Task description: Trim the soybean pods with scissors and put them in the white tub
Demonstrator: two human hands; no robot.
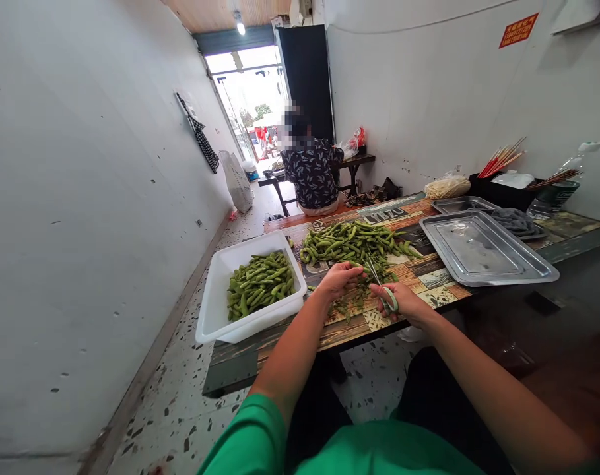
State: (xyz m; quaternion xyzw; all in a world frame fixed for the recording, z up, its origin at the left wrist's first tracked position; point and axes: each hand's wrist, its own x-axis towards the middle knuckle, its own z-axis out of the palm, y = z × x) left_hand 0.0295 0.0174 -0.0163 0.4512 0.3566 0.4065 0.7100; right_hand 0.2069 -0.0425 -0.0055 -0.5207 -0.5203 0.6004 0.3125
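Between the fingertips of my left hand [343,278] is a green edamame pod [360,268], held over the table's front half. My right hand [399,303] is closed round the pale green handles of a pair of scissors [389,300], whose blades point up and left, close to the pod. Beyond both hands lies a loose heap of edamame pods [352,241]. Small green trimmings [352,307] are scattered below and around my hands. To the left, a white plastic tub [253,326] holds many more pods.
Metal trays [488,254] lie on the table's right side. Behind them are a black box with skewers [502,158], a bagged pale bundle [447,187] and a plastic bottle [560,188]. Another person [310,171] sits facing away at a farther table. A wall [82,198] runs along the left.
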